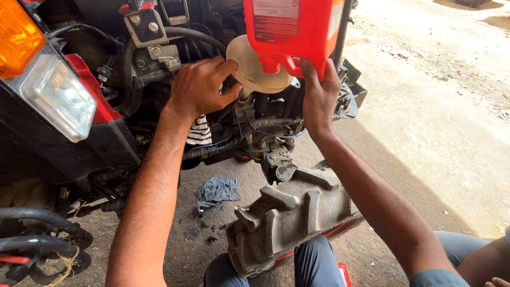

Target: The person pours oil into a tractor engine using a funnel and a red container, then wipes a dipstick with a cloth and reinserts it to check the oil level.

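Observation:
A red plastic jug (292,29) is tipped upside down, its neck pointing into a cream funnel (252,66) set in the engine of a tractor. My right hand (319,95) grips the jug from below near its handle. My left hand (199,85) wraps around the funnel's lower rim and stem, with the thumb against the cone. Both forearms reach up from the bottom of the view. The funnel's spout is hidden behind my left hand.
A headlight and orange indicator (50,85) sit at the left. Hoses and cables (265,123) run through the engine bay. A muddy front tyre (289,218) stands below. A grey rag (217,191) lies on the stained concrete.

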